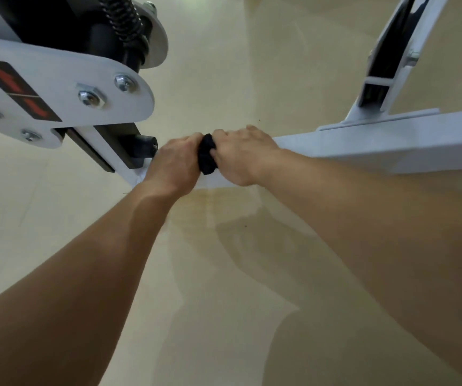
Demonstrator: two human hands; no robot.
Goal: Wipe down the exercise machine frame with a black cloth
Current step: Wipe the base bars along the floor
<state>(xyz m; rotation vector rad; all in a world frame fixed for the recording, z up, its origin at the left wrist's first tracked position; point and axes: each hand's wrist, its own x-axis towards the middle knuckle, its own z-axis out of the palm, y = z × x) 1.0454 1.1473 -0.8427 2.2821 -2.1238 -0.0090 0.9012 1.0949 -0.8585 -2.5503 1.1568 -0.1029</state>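
On the white frame beam [391, 143], at mid-picture, I locate the black cloth [207, 154], bunched into a compact wad. The wad's long axis runs up and down in the head view, across the beam. The beam's own long axis runs from the hands toward the right edge, rising slightly to the right.

I read the left hand [175, 165] as gripping the cloth's left side with curled fingers. The right hand [242, 156] grips its right side, fingers likewise curled, and lies over the beam top. Both fists sit side by side with the wad pinched between them.

A bolted plate [57, 87] and coil spring [125, 20] stand at upper left. A slanted strut [385, 73] joins the beam at upper right, above the beige floor [224, 274].
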